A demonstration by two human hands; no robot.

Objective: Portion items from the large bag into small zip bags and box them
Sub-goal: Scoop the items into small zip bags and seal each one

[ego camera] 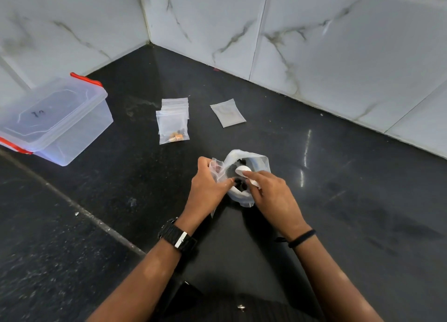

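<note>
The large clear bag (260,162) sits open on the black counter, with small dark items (242,185) inside. My left hand (208,188) grips a small zip bag (216,168) at the large bag's left rim. My right hand (271,191) reaches into the large bag's mouth and pinches a white piece (243,170). Farther back lies a stack of small zip bags (174,111); the front one (173,128) holds orange and dark items. A single flat zip bag (227,113) lies to its right. The clear box (55,121) with red clips stands at the left, lid on.
The black counter (338,200) meets white marble-look wall tiles (314,43) in a corner at the back. A seam (79,208) crosses the counter diagonally at the left. I wear a black watch (177,237) on the left wrist and a dark band (302,238) on the right.
</note>
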